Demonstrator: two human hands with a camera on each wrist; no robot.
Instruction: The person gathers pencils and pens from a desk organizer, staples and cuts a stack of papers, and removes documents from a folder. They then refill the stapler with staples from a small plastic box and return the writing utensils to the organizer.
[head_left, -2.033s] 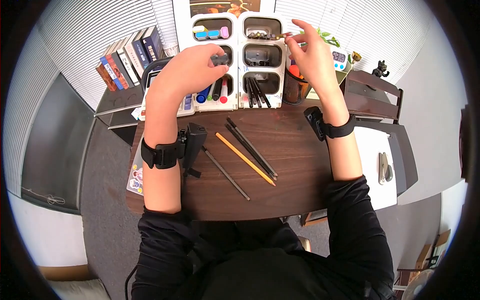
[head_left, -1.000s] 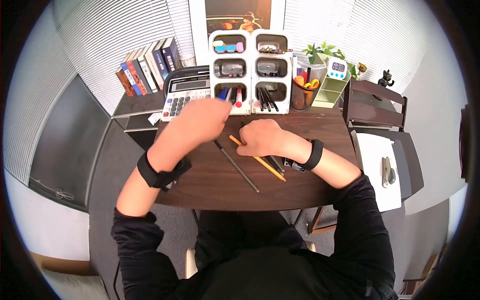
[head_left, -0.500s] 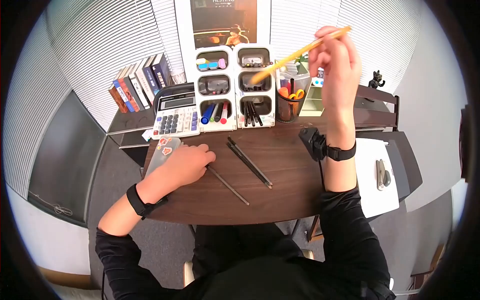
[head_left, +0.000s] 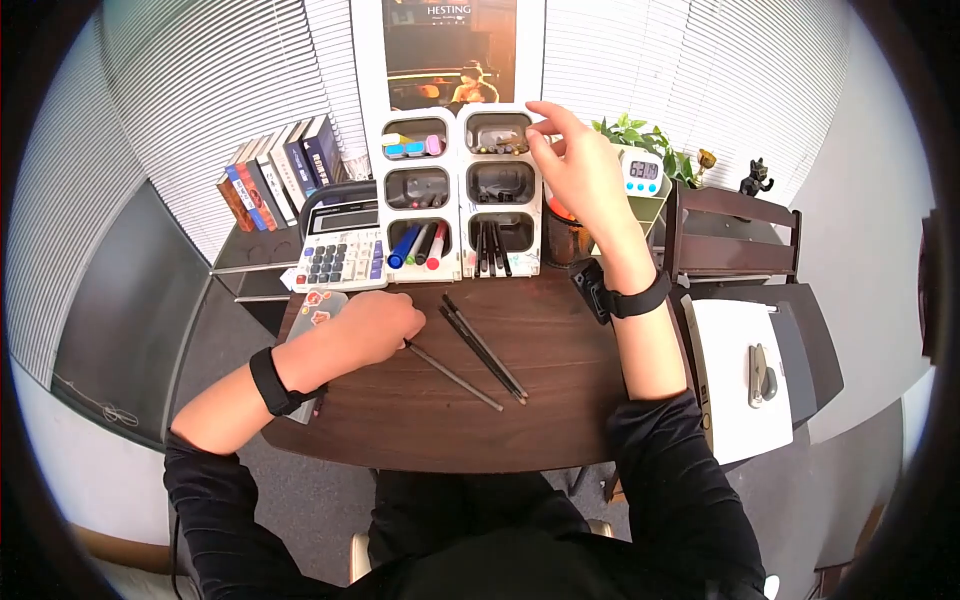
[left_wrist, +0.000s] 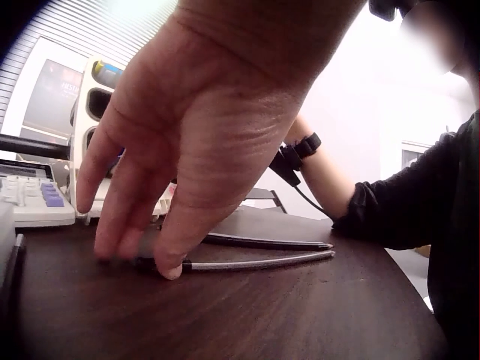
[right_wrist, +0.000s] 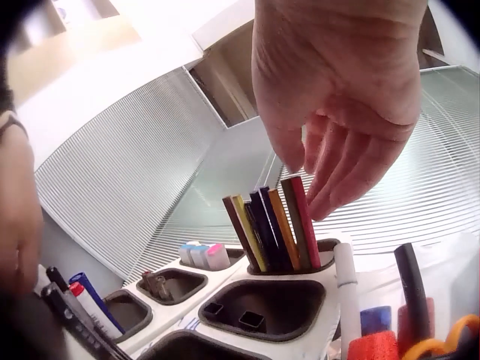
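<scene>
My left hand point(head_left: 370, 326) rests low at the desk's left side, thumb and fingertips pinching the dark end of a grey pencil point(head_left: 460, 380); in the left wrist view the pencil point(left_wrist: 262, 263) lies along the desktop. Beside it lie a few more dark pencils point(head_left: 484, 350). Above the upper right compartment of the white organizer point(head_left: 460, 200) is my right hand point(head_left: 590, 180), fingers apart and holding nothing. The right wrist view has that hand point(right_wrist: 337, 105) just over a bunch of coloured pencils point(right_wrist: 279, 232) standing in the compartment.
A calculator point(head_left: 345, 245) stands left of the organizer, with books point(head_left: 275, 175) farther left. Right of the organizer are a mesh pen cup point(head_left: 566, 240), a timer point(head_left: 641, 171) and a plant. A stapler point(head_left: 762, 376) lies on white paper at the right.
The orange pencil has left the desk, rose in my right hand, and is no longer in that hand, which has moved left to the organizer. My left hand has moved down to the grey pencil.
</scene>
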